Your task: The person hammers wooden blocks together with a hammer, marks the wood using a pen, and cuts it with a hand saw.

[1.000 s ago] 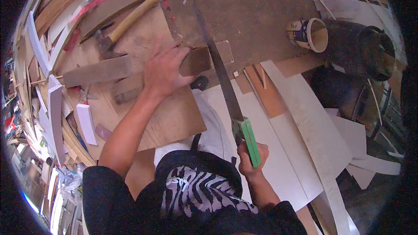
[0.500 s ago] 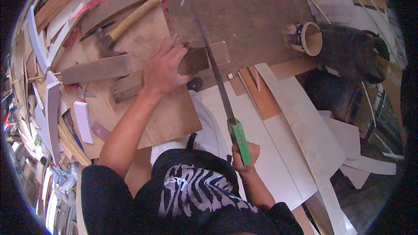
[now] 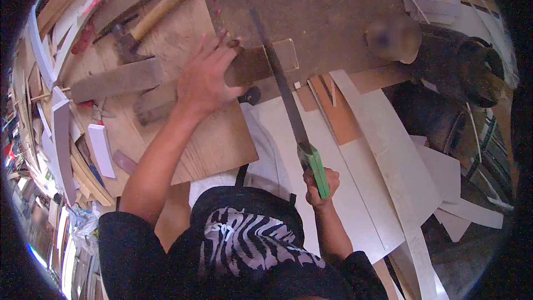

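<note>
My left hand (image 3: 205, 80) lies across a wooden strip (image 3: 158, 105) on the plywood board, fingers spread and thumb apart near the strip's near edge. My right hand (image 3: 322, 185) is wrapped round the green handle of a handsaw (image 3: 291, 108). The long dark blade slants up and away to the left, crossing the strip to the right of my left hand. A pale end of the strip shows beyond the blade. Close by my left thumb is a small round black object (image 3: 251, 95).
A hammer (image 3: 161, 14) and a wooden block (image 3: 116, 79) lie on the plywood board (image 3: 214, 153) at left. Pale panels (image 3: 355, 189) and a curved strip (image 3: 383, 158) lie at right. A bucket (image 3: 410, 44) stands farther right. White and wooden offcuts crowd the left side.
The view has shifted slightly. My right hand and the saw appear a little higher and farther right. My left hand keeps its place on the strip.
</note>
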`<action>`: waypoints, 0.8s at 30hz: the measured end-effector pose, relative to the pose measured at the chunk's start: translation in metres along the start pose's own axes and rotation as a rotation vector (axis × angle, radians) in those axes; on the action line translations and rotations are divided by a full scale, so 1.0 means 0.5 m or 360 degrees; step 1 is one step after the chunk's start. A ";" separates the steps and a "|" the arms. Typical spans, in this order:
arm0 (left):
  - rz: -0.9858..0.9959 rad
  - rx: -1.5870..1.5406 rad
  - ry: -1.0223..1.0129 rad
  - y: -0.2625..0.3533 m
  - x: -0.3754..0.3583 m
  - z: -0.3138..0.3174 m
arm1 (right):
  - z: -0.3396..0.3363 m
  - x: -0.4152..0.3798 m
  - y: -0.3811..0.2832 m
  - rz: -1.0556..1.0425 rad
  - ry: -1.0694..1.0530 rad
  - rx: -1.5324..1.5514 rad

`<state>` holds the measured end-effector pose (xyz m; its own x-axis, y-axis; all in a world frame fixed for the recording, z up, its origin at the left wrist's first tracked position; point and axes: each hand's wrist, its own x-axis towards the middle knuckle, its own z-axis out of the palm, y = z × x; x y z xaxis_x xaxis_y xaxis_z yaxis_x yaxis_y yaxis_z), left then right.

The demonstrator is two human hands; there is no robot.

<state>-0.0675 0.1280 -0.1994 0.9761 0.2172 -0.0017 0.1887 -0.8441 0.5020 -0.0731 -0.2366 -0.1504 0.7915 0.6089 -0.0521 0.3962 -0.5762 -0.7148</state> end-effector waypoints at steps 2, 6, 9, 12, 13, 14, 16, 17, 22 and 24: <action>-0.0004 -0.0019 -0.0014 -0.001 -0.001 0.004 | -0.002 -0.012 0.016 -0.0052 -0.0053 -0.0117; 0.0013 -0.0156 0.0083 0.002 0.000 0.002 | 0.001 -0.002 0.008 0.0059 -0.0089 -0.0202; -0.0053 -0.0114 0.0012 0.003 -0.002 0.007 | 0.019 0.009 0.002 -0.0027 0.0109 0.0050; -0.0039 -0.0053 -0.0012 -0.004 -0.001 0.013 | 0.023 -0.009 0.007 -0.0002 0.0049 0.0052; -0.0039 -0.0055 -0.0014 -0.006 0.000 0.015 | 0.023 -0.019 0.005 0.0051 -0.0021 -0.0120; -0.0001 -0.0062 0.0017 -0.007 0.002 0.015 | 0.024 -0.023 0.003 0.0102 -0.0090 -0.0291; 0.0033 -0.0067 0.0048 -0.008 0.002 0.016 | 0.026 0.000 0.003 0.0046 -0.0044 -0.0239; 0.0015 -0.0082 0.0037 -0.008 0.002 0.015 | 0.026 0.008 0.003 -0.0010 0.0003 -0.0188; -0.0070 -0.0065 0.0030 -0.003 -0.002 0.013 | 0.012 -0.001 0.017 -0.0053 0.0023 0.0034; -0.0043 -0.0065 0.0024 -0.008 -0.001 0.015 | 0.003 -0.006 0.010 0.0023 0.0007 0.0105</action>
<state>-0.0678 0.1275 -0.2077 0.9690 0.2472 -0.0026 0.2099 -0.8172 0.5367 -0.0745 -0.2404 -0.1549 0.7990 0.5984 -0.0597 0.3535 -0.5476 -0.7584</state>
